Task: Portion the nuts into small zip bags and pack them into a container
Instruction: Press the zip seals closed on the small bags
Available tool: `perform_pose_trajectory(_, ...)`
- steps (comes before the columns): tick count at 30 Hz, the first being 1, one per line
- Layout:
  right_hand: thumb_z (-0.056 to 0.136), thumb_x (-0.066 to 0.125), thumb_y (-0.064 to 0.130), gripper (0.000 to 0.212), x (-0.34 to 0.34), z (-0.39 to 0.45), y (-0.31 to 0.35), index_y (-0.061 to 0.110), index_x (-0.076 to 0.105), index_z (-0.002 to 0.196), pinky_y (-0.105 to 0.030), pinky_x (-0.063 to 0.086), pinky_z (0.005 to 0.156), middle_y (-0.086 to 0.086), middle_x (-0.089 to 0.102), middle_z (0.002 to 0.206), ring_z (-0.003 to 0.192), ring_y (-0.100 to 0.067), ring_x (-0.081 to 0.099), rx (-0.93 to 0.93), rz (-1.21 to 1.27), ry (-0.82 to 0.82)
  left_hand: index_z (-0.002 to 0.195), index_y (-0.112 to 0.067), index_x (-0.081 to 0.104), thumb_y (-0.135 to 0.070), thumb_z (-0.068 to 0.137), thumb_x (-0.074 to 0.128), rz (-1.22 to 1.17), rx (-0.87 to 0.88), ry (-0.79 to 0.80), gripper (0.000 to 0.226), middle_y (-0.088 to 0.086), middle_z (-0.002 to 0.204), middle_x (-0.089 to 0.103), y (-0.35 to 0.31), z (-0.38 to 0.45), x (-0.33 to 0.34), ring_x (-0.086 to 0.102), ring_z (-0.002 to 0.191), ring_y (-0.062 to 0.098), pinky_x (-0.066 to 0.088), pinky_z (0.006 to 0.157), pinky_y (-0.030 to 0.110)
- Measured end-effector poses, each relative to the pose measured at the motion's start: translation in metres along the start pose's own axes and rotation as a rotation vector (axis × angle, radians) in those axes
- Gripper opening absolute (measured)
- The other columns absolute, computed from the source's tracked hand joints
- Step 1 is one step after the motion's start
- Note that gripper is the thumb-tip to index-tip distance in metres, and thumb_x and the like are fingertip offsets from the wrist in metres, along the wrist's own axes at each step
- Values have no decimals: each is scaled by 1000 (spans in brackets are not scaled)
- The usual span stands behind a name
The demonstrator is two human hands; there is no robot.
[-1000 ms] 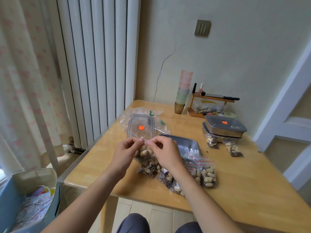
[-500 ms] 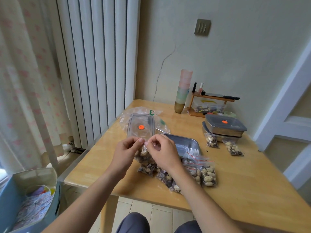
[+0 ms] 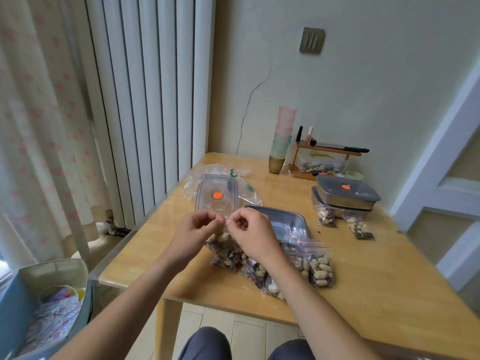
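Note:
A small zip bag of nuts (image 3: 221,245) hangs above the wooden table (image 3: 363,276). My left hand (image 3: 193,233) and my right hand (image 3: 253,235) pinch its top edge, fingertips close together. Several filled zip bags (image 3: 320,268) lie on the table just right of my hands. An open steel container (image 3: 291,220) sits behind them, partly hidden by my right hand. Its clear lid with an orange sticker (image 3: 217,194) lies on a big clear plastic bag (image 3: 197,178).
Two stacked steel containers (image 3: 346,197) with a grey lid stand at the right, two nut bags (image 3: 358,227) before them. Stacked cups (image 3: 281,140) and a small wooden shelf (image 3: 326,158) sit by the wall. A radiator, a curtain and a blue box (image 3: 18,307) are left.
My hands have risen slightly with the bag, and their fingertips have drawn closer together along its top edge.

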State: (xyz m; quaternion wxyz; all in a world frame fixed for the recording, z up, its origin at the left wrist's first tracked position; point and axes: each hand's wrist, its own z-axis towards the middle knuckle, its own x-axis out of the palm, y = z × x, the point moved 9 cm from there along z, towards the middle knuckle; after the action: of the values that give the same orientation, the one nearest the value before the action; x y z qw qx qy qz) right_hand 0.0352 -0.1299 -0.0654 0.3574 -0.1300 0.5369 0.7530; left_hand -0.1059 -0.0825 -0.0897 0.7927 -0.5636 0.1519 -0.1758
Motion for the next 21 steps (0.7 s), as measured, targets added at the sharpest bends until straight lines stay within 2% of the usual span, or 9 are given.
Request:
perform_pose_trajectory(3, 93, 70, 24, 15, 2, 1, 4, 19, 68, 78, -18, 41, 62, 3, 64, 78, 67, -6, 51, -19, -28, 10, 89, -2, 70, -13, 99, 63, -3, -32, 3, 17, 8, 74, 65, 3, 2, 1, 58, 70, 15, 49, 66, 25)
perform_pose_trajectory(7, 95, 69, 25, 15, 5, 2, 5, 21, 67, 80, -19, 38, 65, 6, 62, 83, 71, -4, 50, -39, -80, -13, 88, -4, 71, -14, 97, 66, 31, -31, -43, 15, 7, 77, 67, 5, 4, -4, 59, 72, 14, 50, 67, 24)
perform_pose_trajectory(13, 92, 72, 27, 9, 2, 1, 4, 21, 73, 85, -12, 43, 63, 8, 67, 79, 67, -1, 54, 14, 52, -7, 88, -3, 65, -14, 100, 61, 14, -36, -95, 17, 2, 74, 64, 2, 3, -6, 56, 68, 10, 46, 62, 19)
perform_pose_trajectory(18, 92, 71, 23, 12, 0, -1, -4, 20, 70, 80, -14, 45, 62, 9, 64, 74, 65, 0, 53, 68, 79, -17, 94, -3, 55, -16, 103, 52, -27, -64, -135, 17, 1, 80, 62, 4, 3, -7, 55, 72, 12, 45, 66, 27)
perform_pose_trajectory(21, 94, 68, 24, 17, 0, -1, -5, 19, 68, 79, -13, 43, 61, 10, 64, 72, 64, -1, 52, 70, 56, -14, 93, -3, 51, -16, 105, 50, -60, -80, -116, 18, -1, 78, 58, 4, 0, -2, 51, 69, 10, 42, 64, 26)
